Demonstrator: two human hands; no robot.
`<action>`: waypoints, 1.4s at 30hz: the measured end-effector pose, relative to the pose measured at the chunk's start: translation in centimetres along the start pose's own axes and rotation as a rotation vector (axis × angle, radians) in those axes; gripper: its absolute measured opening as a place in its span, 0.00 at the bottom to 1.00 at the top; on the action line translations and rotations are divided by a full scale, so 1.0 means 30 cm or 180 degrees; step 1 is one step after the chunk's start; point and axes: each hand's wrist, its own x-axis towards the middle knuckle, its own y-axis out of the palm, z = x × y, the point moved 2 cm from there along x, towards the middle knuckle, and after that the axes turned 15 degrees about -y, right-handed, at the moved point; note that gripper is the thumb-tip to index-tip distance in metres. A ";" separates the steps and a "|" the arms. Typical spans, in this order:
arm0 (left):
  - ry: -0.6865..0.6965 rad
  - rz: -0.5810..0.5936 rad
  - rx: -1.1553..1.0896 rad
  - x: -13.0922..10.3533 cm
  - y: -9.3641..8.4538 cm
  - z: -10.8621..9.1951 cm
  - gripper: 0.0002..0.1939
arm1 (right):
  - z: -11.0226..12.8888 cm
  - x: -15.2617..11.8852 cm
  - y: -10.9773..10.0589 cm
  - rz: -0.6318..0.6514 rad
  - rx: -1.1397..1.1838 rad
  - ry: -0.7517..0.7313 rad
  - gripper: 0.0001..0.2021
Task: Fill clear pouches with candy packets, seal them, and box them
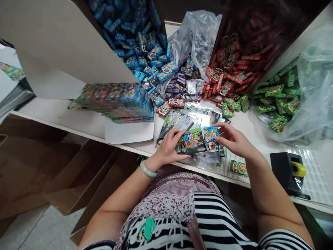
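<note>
My left hand (168,147), with a pale green bangle at its wrist, grips a flat black-and-green printed packet (191,143) by its left side. At the packet's right end, a small blue printed box (211,139) is pinched between the thumb and fingers of my right hand (231,138). I cannot tell whether the box is partly inside the packet. Beneath and behind both hands lie more flat printed packets (173,122) in a loose pile. Just beyond them are small red boxes (177,102), purple boxes (179,85) and green boxes (230,106).
Blue boxes (153,52) spill from an opened carton, and red boxes (241,66) from another. Green boxes (283,100) lie in a clear bag at right. A tape dispenser (286,173) stands near the front edge. Stacked printed packs (117,100) occupy the left.
</note>
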 end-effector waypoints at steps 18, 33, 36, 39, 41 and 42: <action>0.0043 0.0068 -0.0082 -0.027 -0.010 0.010 0.52 | 0.063 0.032 0.012 0.0852 -0.0599 0.0163 0.18; 0.0174 0.0283 -0.0143 -0.007 -0.032 0.044 0.52 | 0.063 -0.006 0.087 0.1091 -0.2460 -0.1220 0.51; 0.0151 0.0277 -0.0230 -0.007 -0.029 0.047 0.52 | 0.068 -0.010 0.088 0.1074 -0.2604 -0.1332 0.49; 0.0073 0.0333 -0.0275 -0.009 -0.028 0.045 0.52 | 0.070 -0.002 0.085 0.1146 -0.2588 -0.1489 0.48; 0.0100 0.0360 -0.0199 -0.011 -0.028 0.042 0.52 | 0.065 0.005 0.091 0.1232 -0.2600 -0.1593 0.50; 0.0131 0.0358 -0.0140 -0.011 -0.028 0.040 0.52 | 0.062 0.008 0.097 0.1281 -0.2610 -0.1632 0.51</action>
